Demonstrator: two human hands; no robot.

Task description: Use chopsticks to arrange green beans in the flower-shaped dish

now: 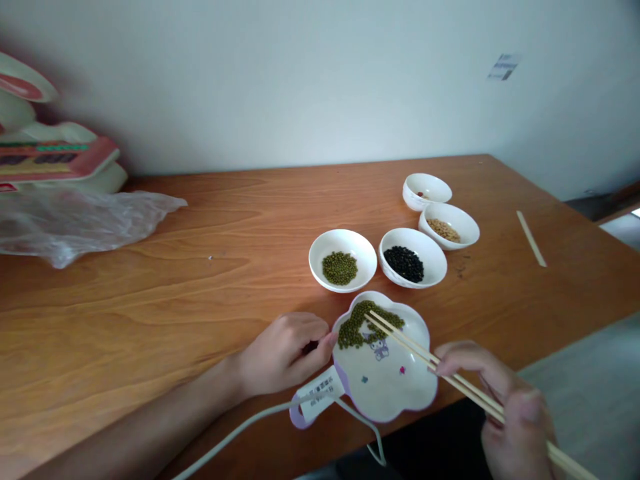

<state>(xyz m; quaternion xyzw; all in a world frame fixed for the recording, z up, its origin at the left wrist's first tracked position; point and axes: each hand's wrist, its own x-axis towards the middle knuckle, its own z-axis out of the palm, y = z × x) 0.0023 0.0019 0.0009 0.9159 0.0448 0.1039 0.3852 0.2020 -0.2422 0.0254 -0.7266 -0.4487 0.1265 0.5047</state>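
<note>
On the wooden surface (250,220), near edge: flower-shaped plate (400,387), green beans (351,330) spread toward its far-left side; | right hand (520,433): fingers clamped on chopsticks (465,385), tips down in the beans; | left hand (285,353): fingers curled by the rim, honestly can't tell if they're gripping it; | green-bean bowl (367,260) plus black-bean bowl (434,267) sit just behind it

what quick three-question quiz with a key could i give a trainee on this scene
1. Which hand holds the chopsticks?
2. True or false: in the picture, the bowl of black beans stands left of the bowl of green beans.
3. The beans on the flower-shaped plate are: A) black, B) green, C) tan.

Key: 1. The right hand. 2. False; it stands to the right. 3. B.
</note>
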